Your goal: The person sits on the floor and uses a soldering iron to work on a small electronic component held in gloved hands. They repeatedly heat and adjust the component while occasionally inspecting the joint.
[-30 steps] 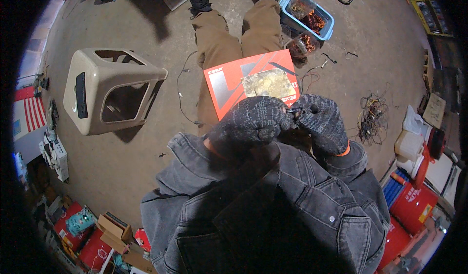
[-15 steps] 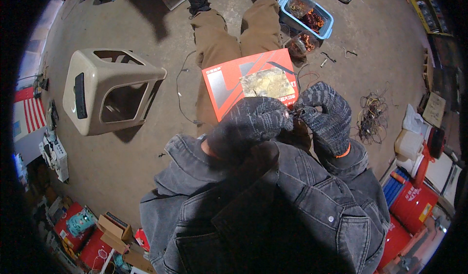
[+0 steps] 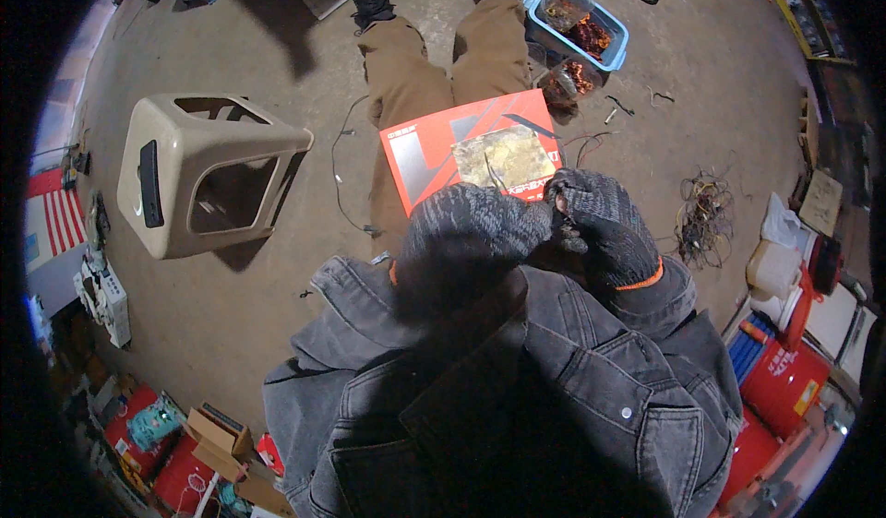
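My left hand (image 3: 480,229), in a dark grey knit glove, is closed in front of my lap. A thin, pale, pointed piece (image 3: 495,173) juts out beyond its fingers; its kind is unclear. My right hand (image 3: 602,227), in a matching glove with an orange cuff edge, is closed with the fingertips meeting those of the left. Whatever they pinch is too small and hidden to name. Under and beyond the hands, a flat red box (image 3: 420,169) lies across my thighs. On it rests a worn, yellowish rectangular plate (image 3: 517,154), close to the left fingers.
Beyond my right knee stands a blue basket (image 3: 621,49) with clear containers of copper-coloured scraps. A clear container (image 3: 565,83) sits beside it. Tangled wires (image 3: 704,218) lie at right, a beige stool (image 3: 166,177) on its side at left. Red drums (image 3: 784,370) stand at lower right.
My right hand has rolled and shifted slightly down and left, its fingers curling closer to the left hand. The pale pointed piece now shows more clearly beyond the left fingers.
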Tool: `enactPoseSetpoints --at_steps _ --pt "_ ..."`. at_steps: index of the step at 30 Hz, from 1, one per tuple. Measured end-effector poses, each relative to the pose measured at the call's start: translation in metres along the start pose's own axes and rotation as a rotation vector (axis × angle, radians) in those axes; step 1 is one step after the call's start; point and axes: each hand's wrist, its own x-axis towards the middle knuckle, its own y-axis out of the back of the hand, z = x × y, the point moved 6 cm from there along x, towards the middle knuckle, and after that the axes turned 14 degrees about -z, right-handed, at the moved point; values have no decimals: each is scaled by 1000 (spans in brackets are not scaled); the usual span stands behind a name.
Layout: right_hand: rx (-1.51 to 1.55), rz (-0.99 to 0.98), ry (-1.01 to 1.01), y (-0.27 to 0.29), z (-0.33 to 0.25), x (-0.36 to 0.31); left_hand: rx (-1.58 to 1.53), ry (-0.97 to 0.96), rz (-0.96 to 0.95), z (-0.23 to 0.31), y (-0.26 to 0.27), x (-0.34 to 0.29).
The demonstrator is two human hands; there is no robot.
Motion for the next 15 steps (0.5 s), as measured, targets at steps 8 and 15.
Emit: enactPoseSetpoints --at_steps 8,15 --pt "-738 -42 405 -8 -6 -7 191 101 -7 7 -1 10" --pt "394 160 -37 6 14 -3 -333 -18 103 -17 5 8"
